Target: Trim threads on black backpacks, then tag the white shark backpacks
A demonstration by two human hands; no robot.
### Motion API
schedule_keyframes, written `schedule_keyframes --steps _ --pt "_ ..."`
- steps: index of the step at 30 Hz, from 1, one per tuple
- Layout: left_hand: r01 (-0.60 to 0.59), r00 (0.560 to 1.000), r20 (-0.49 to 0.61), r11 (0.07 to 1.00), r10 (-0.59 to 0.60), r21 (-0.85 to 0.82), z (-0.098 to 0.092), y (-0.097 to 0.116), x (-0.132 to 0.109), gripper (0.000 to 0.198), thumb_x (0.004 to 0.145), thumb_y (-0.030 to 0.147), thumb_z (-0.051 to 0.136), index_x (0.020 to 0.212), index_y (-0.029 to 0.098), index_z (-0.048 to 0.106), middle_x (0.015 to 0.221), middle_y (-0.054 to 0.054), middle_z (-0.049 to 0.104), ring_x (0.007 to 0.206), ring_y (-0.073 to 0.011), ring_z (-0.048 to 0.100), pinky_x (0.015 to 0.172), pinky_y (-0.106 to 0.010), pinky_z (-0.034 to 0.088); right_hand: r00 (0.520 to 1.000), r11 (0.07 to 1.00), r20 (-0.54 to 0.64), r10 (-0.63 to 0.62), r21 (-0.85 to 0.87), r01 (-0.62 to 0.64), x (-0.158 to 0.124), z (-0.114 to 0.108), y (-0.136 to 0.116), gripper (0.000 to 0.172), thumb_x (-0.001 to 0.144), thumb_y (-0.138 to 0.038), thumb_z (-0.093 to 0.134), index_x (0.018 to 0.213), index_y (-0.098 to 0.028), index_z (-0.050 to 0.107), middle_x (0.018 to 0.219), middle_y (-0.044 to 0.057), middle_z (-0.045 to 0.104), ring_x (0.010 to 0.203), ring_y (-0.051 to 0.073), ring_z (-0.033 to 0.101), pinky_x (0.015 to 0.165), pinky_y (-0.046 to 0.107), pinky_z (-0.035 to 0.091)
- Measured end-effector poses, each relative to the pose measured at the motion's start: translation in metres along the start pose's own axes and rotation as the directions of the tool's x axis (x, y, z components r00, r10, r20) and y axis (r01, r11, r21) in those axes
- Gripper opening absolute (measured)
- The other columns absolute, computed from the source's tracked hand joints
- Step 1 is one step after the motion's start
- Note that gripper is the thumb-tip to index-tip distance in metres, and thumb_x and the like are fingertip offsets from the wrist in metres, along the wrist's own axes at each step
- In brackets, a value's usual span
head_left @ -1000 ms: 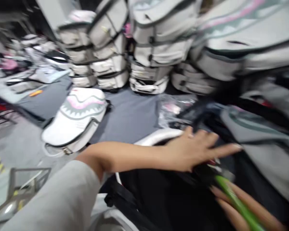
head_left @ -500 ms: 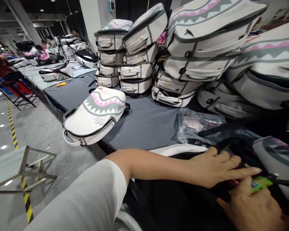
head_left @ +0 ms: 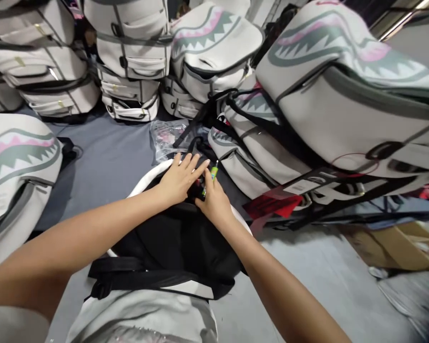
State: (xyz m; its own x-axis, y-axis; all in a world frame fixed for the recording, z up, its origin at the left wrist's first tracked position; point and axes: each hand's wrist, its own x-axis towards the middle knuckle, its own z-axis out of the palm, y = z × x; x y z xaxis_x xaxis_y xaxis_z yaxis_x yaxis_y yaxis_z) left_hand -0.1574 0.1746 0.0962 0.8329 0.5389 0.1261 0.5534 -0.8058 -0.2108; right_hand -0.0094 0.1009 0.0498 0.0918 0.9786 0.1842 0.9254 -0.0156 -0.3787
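An open backpack [head_left: 178,238] with black lining and a pale rim lies in front of me at the table's edge. My left hand [head_left: 180,182] rests flat on the bag's far part, fingers stretched out. Right beside it, my right hand [head_left: 216,197] is closed around a slim green printed pen-like tool [head_left: 214,172] with a narrow dark tip. The fingertips of both hands nearly meet over a small dark and red patch, mostly hidden. Black straps [head_left: 157,281] lie across the bag's near side.
Stacked pale backpacks [head_left: 132,62] line the back, and larger ones [head_left: 343,95] lean on the right, with a red tag [head_left: 275,202] hanging. A clear plastic bag [head_left: 166,136] lies ahead; another backpack [head_left: 17,166] is at left. A cardboard box [head_left: 407,245] stands lower right.
My view has swung to the right and down, so the bag and hands now appear in the middle. The hands keep nearly the same place on the bag.
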Motion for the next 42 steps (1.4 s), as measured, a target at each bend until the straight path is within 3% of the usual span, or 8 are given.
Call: schedule_keyframes --steps 10,17,21,25,31,36,39,42 --pt "-0.029 0.993 0.117 0.999 0.027 0.015 0.004 0.002 0.012 0.133 0.069 0.049 0.084 0.16 0.021 -0.009 0.168 -0.021 0.005 0.154 -0.0399 0.012 0.119 -0.065 0.017 0.999 0.998 -0.032 -0.033 0.047 0.034 0.002 0.009 0.01 0.1 0.071 -0.009 0.069 0.157 -0.012 0.018 0.155 0.026 0.036 0.143 0.038 0.04 0.111 0.053 0.043" --pt "-0.007 0.998 0.07 0.999 0.004 0.044 0.006 0.004 0.014 0.109 0.082 0.037 0.075 0.161 0.017 0.004 0.164 -0.018 0.025 0.145 -0.0392 0.031 0.115 -0.06 0.029 1.0 0.999 -0.022 0.001 0.05 0.0 0.004 0.009 0.012 0.093 0.073 -0.009 0.07 0.155 -0.01 0.024 0.148 0.027 0.045 0.133 0.037 0.048 0.109 0.051 0.044" --pt "-0.031 0.995 0.097 0.999 0.028 0.025 0.006 0.002 0.016 0.12 0.076 0.049 0.08 0.161 0.018 0.001 0.165 -0.02 0.019 0.149 -0.0401 0.022 0.116 -0.062 0.024 0.999 0.996 -0.049 -0.01 0.086 0.014 0.005 0.01 0.014 0.094 0.074 -0.01 0.069 0.156 -0.014 0.022 0.151 0.025 0.043 0.136 0.036 0.047 0.109 0.052 0.044" --pt "0.031 0.997 0.069 0.999 -0.034 0.042 0.003 0.005 0.016 0.119 0.077 0.05 0.079 0.161 0.017 0.003 0.158 -0.023 0.032 0.139 -0.0394 0.035 0.113 -0.058 0.028 0.997 0.994 -0.069 -0.039 0.102 0.046 0.003 0.007 0.015 0.088 0.079 -0.011 0.067 0.156 -0.012 0.024 0.153 0.025 0.041 0.141 0.035 0.042 0.112 0.051 0.042" --pt "0.05 0.997 0.063 0.998 -0.052 0.028 0.001 0.009 0.014 0.105 0.084 0.044 0.071 0.161 0.014 0.006 0.143 -0.019 0.048 0.125 -0.0346 0.045 0.113 -0.053 0.028 0.965 0.964 -0.26 0.026 0.262 0.044 -0.052 -0.023 0.023 0.073 0.096 -0.027 0.053 0.158 -0.019 0.017 0.137 0.019 0.06 0.122 0.029 0.063 0.103 0.05 0.05" --pt "0.047 0.997 0.062 0.998 -0.05 0.048 0.001 0.009 0.015 0.101 0.085 0.044 0.07 0.161 0.012 0.011 0.141 -0.02 0.048 0.123 -0.0348 0.045 0.111 -0.054 0.029 0.992 0.774 0.069 0.107 0.62 -0.127 -0.069 -0.054 0.02 0.043 0.094 -0.036 0.059 0.133 -0.019 0.058 0.085 0.006 0.076 0.065 0.019 0.07 0.068 0.033 0.059" --pt "0.048 0.997 0.066 0.997 -0.051 0.06 0.0 0.01 0.016 0.098 0.086 0.042 0.069 0.16 0.01 0.013 0.141 -0.02 0.049 0.122 -0.0345 0.045 0.111 -0.054 0.03 0.951 0.672 0.285 0.119 0.682 -0.289 -0.044 -0.058 0.01 0.041 0.092 -0.039 0.06 0.125 -0.015 0.066 0.07 0.003 0.073 0.053 0.015 0.064 0.055 0.027 0.054" --pt "0.052 0.996 0.063 0.996 -0.057 0.074 0.0 0.011 0.016 0.094 0.087 0.04 0.066 0.16 0.01 0.015 0.139 -0.019 0.05 0.12 -0.0339 0.045 0.11 -0.054 0.031 0.874 0.717 0.481 0.062 0.588 -0.374 -0.018 -0.057 0.004 0.038 0.092 -0.034 0.056 0.122 -0.014 0.069 0.063 0.0 0.069 0.048 0.013 0.061 0.049 0.023 0.049"
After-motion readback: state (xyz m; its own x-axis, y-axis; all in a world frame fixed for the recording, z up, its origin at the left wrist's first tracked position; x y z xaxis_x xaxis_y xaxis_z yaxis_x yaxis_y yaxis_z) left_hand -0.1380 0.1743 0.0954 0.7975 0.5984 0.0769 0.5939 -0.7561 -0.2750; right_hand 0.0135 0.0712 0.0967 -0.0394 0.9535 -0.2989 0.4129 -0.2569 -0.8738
